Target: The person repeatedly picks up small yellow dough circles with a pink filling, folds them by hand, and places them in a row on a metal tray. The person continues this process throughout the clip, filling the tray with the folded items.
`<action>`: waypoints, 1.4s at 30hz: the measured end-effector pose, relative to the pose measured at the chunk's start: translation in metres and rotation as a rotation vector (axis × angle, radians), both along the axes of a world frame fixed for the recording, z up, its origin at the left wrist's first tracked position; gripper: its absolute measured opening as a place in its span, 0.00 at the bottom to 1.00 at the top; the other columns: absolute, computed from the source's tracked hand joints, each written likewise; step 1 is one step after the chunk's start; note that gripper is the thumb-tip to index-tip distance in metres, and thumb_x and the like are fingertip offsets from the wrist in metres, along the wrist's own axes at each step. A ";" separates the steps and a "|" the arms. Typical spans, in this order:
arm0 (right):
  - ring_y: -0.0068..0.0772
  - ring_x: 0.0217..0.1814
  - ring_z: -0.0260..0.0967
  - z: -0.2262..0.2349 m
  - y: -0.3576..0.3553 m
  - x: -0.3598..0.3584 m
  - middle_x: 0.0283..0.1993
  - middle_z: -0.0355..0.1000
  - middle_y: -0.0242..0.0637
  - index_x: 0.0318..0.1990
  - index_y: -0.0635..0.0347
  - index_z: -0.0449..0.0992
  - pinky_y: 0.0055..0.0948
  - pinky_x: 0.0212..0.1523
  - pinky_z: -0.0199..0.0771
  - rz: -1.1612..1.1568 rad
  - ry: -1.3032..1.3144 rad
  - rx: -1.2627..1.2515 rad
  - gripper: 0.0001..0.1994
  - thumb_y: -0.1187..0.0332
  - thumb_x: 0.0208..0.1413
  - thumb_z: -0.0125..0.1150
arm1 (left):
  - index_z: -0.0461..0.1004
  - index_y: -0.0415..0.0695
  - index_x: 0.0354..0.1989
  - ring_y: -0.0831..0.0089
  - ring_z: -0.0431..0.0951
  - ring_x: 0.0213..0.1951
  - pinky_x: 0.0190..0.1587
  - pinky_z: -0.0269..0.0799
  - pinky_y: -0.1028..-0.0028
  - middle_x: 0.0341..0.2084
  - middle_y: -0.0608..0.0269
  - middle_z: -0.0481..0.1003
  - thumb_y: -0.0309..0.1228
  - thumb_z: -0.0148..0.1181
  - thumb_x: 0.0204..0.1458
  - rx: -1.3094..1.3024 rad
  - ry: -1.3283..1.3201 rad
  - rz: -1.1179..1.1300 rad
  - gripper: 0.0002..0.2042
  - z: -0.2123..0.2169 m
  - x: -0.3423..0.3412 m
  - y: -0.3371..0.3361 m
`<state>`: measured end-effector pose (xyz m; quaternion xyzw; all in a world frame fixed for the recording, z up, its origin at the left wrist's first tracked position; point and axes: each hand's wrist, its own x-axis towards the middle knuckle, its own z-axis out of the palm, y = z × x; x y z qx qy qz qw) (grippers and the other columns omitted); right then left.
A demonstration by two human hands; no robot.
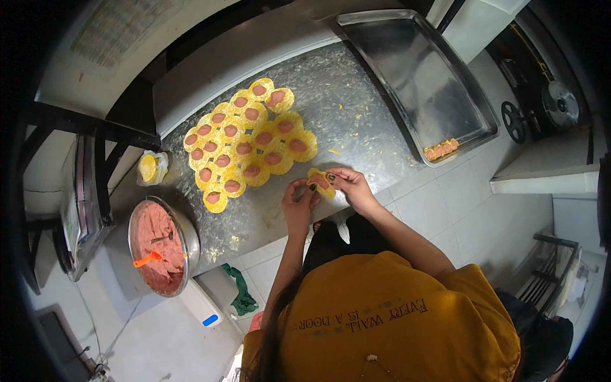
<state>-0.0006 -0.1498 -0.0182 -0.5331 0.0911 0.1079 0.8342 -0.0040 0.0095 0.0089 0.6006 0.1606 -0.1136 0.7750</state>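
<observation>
Near the front edge of the counter, both my hands pinch a yellow dumpling wrapper [323, 184] with pink meat filling in it. My left hand [301, 205] grips its left side, and my right hand [352, 186] has the upper right part between its fingers. The wrapper is partly folded up around the filling. Ahead and to the left, several flat round yellow wrappers [298, 147] lie in overlapping rows, each with a dab of pink meat filling [244, 148] on it.
At the right, a large metal tray [420, 63] holds several finished dumplings [441, 149] in its near corner. A metal bowl [193, 245] of pink meat mix [156, 223] with an orange-handled utensil [147, 258] stands left. Behind it sits a plastic-wrapped wrapper stack [148, 168] on the speckled counter [363, 108].
</observation>
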 end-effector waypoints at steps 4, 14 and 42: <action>0.23 0.47 0.67 0.038 -0.002 -0.008 0.45 0.72 0.35 0.50 0.64 0.69 0.21 0.48 0.66 0.064 -0.060 0.054 0.19 0.85 0.49 0.52 | 0.67 0.40 0.37 0.73 0.75 0.39 0.33 0.76 0.78 0.41 0.62 0.69 0.20 0.53 0.51 -0.085 -0.018 0.043 0.06 0.007 0.001 -0.005; 0.21 0.43 0.69 0.036 -0.029 -0.003 0.42 0.73 0.34 0.47 0.64 0.72 0.20 0.45 0.69 0.140 -0.008 -0.154 0.18 0.85 0.47 0.54 | 0.67 0.38 0.39 0.73 0.74 0.40 0.37 0.76 0.76 0.43 0.60 0.67 0.15 0.52 0.48 -0.162 -0.046 -0.101 0.10 0.014 -0.007 -0.005; 0.48 0.43 0.67 0.021 -0.047 -0.007 0.39 0.69 0.44 0.38 0.63 0.73 0.37 0.42 0.70 0.314 -0.601 -1.118 0.16 0.81 0.36 0.56 | 0.64 0.38 0.51 0.64 0.79 0.30 0.33 0.75 0.70 0.29 0.53 0.76 0.23 0.63 0.42 0.750 -0.324 -0.420 0.25 0.007 -0.007 -0.037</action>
